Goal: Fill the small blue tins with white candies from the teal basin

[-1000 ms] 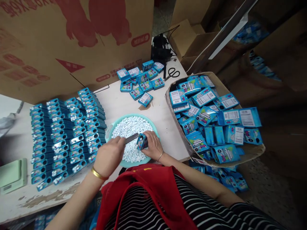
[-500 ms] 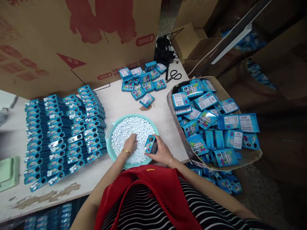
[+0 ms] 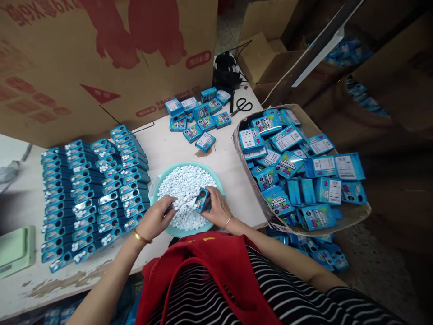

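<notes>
A light-blue plastic bowl (image 3: 161, 174) full of small white candies (image 3: 189, 176) stands in front of me. My right hand (image 3: 218, 208) grips a small blue candy box (image 3: 202, 200) over the right part of the bowl. The box is tilted, its round opening facing up. At the bowl's left side is my left hand (image 3: 156, 220), fingers curled together with the tips at the candies. Whether candies are between those fingers is hard to make out. A gap in the candies lies between the two hands.
Rows of blue boxes (image 3: 111, 180) stand upright at left, beside a pale green scale (image 3: 18, 250). Several boxes (image 3: 204, 122) lie loose at the back, near black scissors (image 3: 242, 105). On the right, a cardboard carton (image 3: 352, 219) holds many boxes. A large carton (image 3: 67, 58) walls the back.
My left hand has drawn back leftward from the middle of the candies to the bowl's left side. My right hand has shifted left with the candy box, which now tilts over the candies.
</notes>
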The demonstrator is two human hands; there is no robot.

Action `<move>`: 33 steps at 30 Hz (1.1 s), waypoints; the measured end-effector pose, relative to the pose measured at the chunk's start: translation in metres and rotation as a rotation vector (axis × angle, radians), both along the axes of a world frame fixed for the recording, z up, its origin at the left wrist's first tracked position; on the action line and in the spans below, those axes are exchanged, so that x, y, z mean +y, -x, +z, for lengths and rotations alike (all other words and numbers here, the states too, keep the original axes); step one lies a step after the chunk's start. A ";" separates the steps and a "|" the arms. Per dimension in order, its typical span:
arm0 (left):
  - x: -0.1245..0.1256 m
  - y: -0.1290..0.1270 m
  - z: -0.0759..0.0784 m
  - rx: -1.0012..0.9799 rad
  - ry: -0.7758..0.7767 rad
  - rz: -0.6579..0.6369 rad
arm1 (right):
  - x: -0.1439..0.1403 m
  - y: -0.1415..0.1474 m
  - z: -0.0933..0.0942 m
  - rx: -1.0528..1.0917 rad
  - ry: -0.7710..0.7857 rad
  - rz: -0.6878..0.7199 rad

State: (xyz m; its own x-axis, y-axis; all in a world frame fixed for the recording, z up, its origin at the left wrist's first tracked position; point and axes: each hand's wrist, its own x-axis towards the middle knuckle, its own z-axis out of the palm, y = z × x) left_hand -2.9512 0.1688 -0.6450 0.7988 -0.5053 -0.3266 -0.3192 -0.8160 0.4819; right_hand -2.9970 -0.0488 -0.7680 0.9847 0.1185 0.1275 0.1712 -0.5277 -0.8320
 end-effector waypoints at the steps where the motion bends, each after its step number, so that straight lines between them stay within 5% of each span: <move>1: -0.004 -0.001 0.007 0.006 -0.044 -0.032 | 0.002 -0.001 0.000 -0.015 0.011 0.018; 10: -0.075 -0.003 0.061 0.023 -0.702 -0.160 | 0.008 -0.001 -0.005 -0.116 0.038 0.102; 14: -0.089 0.000 0.072 -0.033 -0.728 -0.231 | 0.009 -0.002 -0.008 -0.101 0.020 0.099; 18: -0.064 -0.003 0.067 -0.057 -0.654 -0.142 | 0.007 -0.004 -0.010 -0.098 0.003 0.090; 21: -0.026 -0.004 0.040 -0.027 -0.548 -0.009 | 0.004 -0.006 -0.006 -0.051 -0.031 0.072; 25: 0.004 0.002 -0.026 0.132 -0.566 0.077 | -0.002 -0.006 0.001 0.094 -0.093 0.084; 29: -0.013 0.008 -0.096 0.155 -0.458 0.112 | -0.005 -0.006 0.001 0.243 -0.221 0.106; 33: -0.034 0.005 -0.134 0.106 -0.310 0.151 | -0.004 -0.004 -0.002 0.438 -0.499 0.126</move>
State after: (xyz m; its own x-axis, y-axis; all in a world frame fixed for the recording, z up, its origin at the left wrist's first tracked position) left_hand -2.9564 0.1352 -0.7792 0.8101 -0.2482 -0.5312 -0.1456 -0.9628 0.2278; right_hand -2.9931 -0.0526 -0.7700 0.9405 0.2663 -0.2110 -0.2023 -0.0600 -0.9775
